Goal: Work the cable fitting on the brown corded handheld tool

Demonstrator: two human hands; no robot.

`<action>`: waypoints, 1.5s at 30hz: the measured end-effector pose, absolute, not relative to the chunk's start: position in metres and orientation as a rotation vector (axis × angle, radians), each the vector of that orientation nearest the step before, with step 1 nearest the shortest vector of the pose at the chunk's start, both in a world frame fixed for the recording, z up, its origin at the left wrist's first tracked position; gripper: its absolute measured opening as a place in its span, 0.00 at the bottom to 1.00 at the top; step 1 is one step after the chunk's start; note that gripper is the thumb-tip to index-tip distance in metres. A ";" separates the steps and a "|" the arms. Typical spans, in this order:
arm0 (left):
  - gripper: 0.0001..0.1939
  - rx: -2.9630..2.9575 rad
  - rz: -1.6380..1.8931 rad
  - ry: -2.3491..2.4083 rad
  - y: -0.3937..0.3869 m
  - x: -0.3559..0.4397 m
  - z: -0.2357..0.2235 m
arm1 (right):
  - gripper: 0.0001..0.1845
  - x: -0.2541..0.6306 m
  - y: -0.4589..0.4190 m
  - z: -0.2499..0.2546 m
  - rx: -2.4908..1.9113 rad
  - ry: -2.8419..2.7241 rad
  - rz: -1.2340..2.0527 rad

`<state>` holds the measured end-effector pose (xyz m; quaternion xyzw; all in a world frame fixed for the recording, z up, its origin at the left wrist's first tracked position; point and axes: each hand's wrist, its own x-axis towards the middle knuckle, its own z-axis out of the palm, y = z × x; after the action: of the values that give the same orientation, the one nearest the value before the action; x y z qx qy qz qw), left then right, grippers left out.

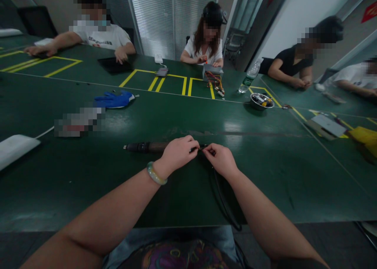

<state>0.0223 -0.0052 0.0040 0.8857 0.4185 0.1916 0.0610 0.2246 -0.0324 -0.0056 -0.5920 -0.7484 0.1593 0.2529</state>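
Lying just above the dark green surface (271,163), a corded cylindrical tool (147,147) is clasped near its narrow end by the left hand (178,154), whose fingers are clenched around it, and its black-and-brown body is left projecting beyond that hand toward the left. A thin dark tip (204,147) is pinched between the thumb and fingertips of the right hand (220,161), just beside the left hand; whether that tip belongs to the tool or to its lead cannot be told at this size. A black cable (218,198) is trailed from the hands, past the right wrist, and over the near edge of the surface. A pale green bangle (156,173) is worn on the left wrist. Farther along the surface, a blue glove (114,100) is laid out, and a pixelated object (79,121) beside it cannot be made out. Yellow tape lines (153,80) are marked across the far part, and a steel bowl (260,101) holding small items is placed near them, just beside a plastic water bottle (247,76). A metal box with coloured wires (212,72) is placed in front of a seated co-worker (204,45), and other seated co-workers are seen along the far and right sides.
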 end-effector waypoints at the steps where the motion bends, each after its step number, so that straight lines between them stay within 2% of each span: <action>1: 0.10 2.680 0.579 1.268 -0.005 0.022 0.004 | 0.05 0.224 -0.032 -0.006 -1.604 -2.031 0.436; 27: 0.07 2.694 0.556 1.292 -0.005 0.023 0.006 | 0.04 0.223 -0.025 -0.013 -1.511 -2.003 0.365; 32: 0.10 2.677 0.563 1.304 -0.005 0.023 0.006 | 0.05 0.223 -0.020 -0.009 -1.443 -2.059 0.550; 38: 0.16 2.613 0.683 1.342 -0.012 0.026 0.011 | 0.05 0.221 -0.017 -0.006 -1.469 -2.075 0.533; 42: 0.13 2.579 0.870 1.202 -0.023 0.029 0.024 | 0.04 0.218 -0.016 -0.005 -1.506 -2.068 0.506; 45: 0.11 2.577 0.829 0.918 -0.029 0.028 0.028 | 0.03 0.222 -0.011 -0.004 -1.537 -2.074 0.507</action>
<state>0.0275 -0.0291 0.0277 0.8925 0.3180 0.2871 0.1408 0.2223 -0.0106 -0.0042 -0.5653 -0.7628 0.1864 0.2525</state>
